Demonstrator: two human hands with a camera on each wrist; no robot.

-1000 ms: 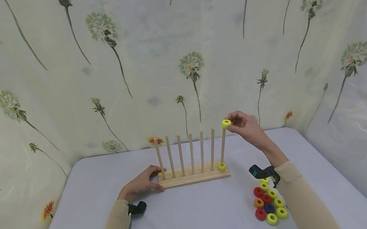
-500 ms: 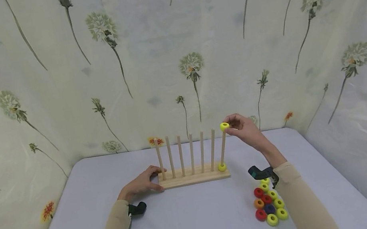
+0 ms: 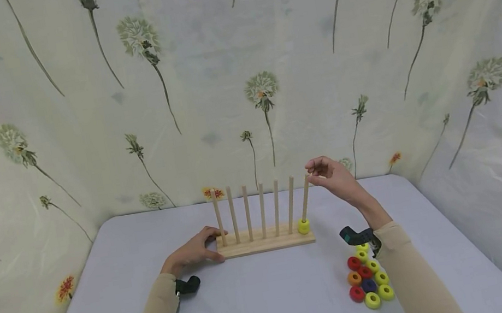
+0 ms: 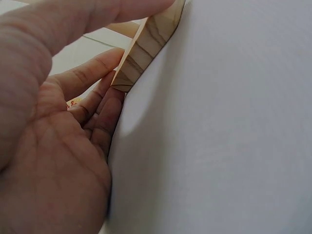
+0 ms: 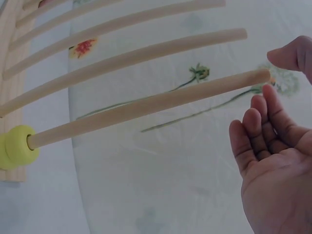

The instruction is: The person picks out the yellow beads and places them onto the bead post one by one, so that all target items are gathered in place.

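Note:
A wooden peg rack (image 3: 266, 246) stands on the table, with several upright pegs along its base. My left hand (image 3: 194, 249) grips the left end of the base, thumb at the near edge and fingers at the far one. The left wrist view shows the base's end grain (image 4: 146, 48) between thumb and fingers. Two yellow rings (image 3: 304, 227) sit stacked at the foot of the rightmost peg (image 5: 146, 108). Beside that peg's tip is my right hand (image 3: 337, 180), thumb and fingers apart and holding nothing. The other pegs carry no rings.
Loose wooden rings lie in a cluster at the right, by the right forearm: several yellow ones (image 3: 372, 300), red ones (image 3: 356, 294), an orange one (image 3: 354, 278) and a dark blue one (image 3: 368, 285). A flower-patterned curtain (image 3: 198, 77) hangs behind the table (image 3: 265, 303).
My right hand brought a yellow ring over the rightmost peg's tip and let it go. The ring dropped down the peg onto the first one. The left hand stayed put.

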